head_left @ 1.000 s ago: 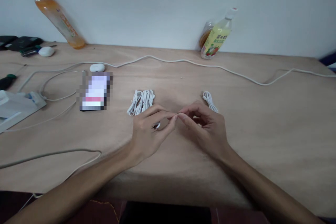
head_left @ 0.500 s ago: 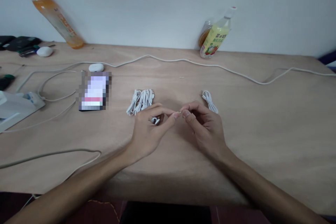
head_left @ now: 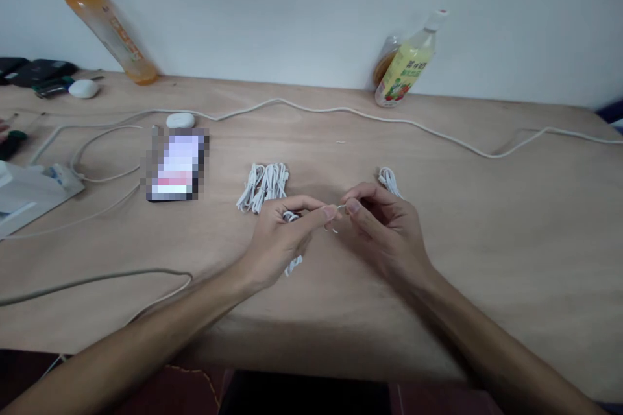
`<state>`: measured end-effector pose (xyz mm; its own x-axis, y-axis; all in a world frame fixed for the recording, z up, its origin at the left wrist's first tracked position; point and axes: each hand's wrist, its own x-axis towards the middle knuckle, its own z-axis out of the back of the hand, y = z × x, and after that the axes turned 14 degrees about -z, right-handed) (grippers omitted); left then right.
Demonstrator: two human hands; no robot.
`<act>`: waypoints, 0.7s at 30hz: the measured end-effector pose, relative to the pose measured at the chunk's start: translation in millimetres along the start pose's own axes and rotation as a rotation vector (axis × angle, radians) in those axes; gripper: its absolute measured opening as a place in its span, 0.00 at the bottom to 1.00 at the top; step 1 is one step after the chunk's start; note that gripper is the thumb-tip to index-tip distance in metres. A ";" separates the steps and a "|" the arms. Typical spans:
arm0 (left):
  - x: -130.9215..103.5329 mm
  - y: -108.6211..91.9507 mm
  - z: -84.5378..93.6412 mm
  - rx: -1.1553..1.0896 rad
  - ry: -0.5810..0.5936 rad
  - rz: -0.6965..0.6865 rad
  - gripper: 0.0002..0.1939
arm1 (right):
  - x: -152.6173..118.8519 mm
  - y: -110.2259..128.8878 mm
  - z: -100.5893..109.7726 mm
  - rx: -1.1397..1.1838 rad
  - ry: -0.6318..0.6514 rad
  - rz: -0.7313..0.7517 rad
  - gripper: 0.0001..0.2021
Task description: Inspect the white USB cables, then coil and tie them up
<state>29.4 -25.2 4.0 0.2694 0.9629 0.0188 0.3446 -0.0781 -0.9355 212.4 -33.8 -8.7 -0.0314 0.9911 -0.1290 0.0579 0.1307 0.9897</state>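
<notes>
My left hand (head_left: pixel 272 243) is closed around a white cable (head_left: pixel 293 265), part of which hangs out below the palm while another loop shows between thumb and fingers. Its thumb and forefinger pinch a thin white tie (head_left: pixel 341 207). Facing it, my right hand (head_left: pixel 392 227) pinches the tie's other side, with a short bit of it visible between both sets of fingertips. Several coiled white cables (head_left: pixel 263 187) lie together just beyond my left hand. Another coiled white cable (head_left: pixel 389 180) lies behind my right hand, which partly covers it.
A phone (head_left: pixel 178 165) and a white earbud case (head_left: pixel 180 120) lie left. One long white cord (head_left: pixel 350 111) crosses the table. An orange drink bottle (head_left: pixel 109 32) and a yellow-labelled bottle (head_left: pixel 403 71) lean against the wall. Another person's fingers (head_left: pixel 4 130) show at the left edge.
My fingertips have drawn slightly apart, and more of the white tie shows between them. My left hand has turned, so cable now shows below it. Fingers have appeared at the left edge.
</notes>
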 end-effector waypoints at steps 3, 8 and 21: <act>-0.2 -3.0 0.1 -0.080 0.034 0.057 0.11 | 1.6 4.4 5.2 -0.089 0.026 0.066 0.09; 0.1 -7.1 -1.0 -0.120 0.063 0.111 0.13 | -0.1 6.1 7.8 -0.155 0.062 0.141 0.03; -0.7 -4.1 -0.4 -0.187 0.076 0.229 0.12 | -1.1 -5.8 8.7 -0.433 -0.147 0.458 0.08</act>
<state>28.2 -25.6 8.0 0.4233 0.8931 -0.1522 0.4245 -0.3439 -0.8376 220.8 -35.5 -14.8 0.0396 0.9411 0.3359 -0.3760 -0.2974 0.8776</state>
